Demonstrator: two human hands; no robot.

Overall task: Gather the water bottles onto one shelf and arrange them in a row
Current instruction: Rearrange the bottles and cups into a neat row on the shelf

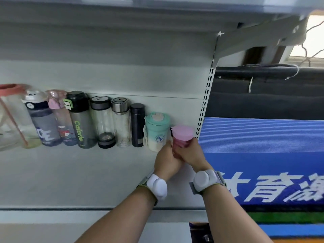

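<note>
A row of several water bottles stands along the back of the white shelf (87, 172). From the left: a clear jug with a red lid (12, 118), a grey bottle with a bear cap (42, 120), a pink-capped bottle (60, 118), a dark "Calorie" bottle (80, 120), two clear glass bottles (103, 120), a slim dark flask (137, 124) and a mint cup (157, 131). At the row's right end, my left hand (167, 159) and my right hand (191, 154) both grip a pink bottle (182, 136) around its lower body. Its base is hidden.
The slotted shelf upright (204, 102) stands just right of the pink bottle. Beyond it is a blue banner (263, 155) with white characters. Another shelf (140, 14) hangs overhead. The shelf's front edge (70, 209) runs below my forearms.
</note>
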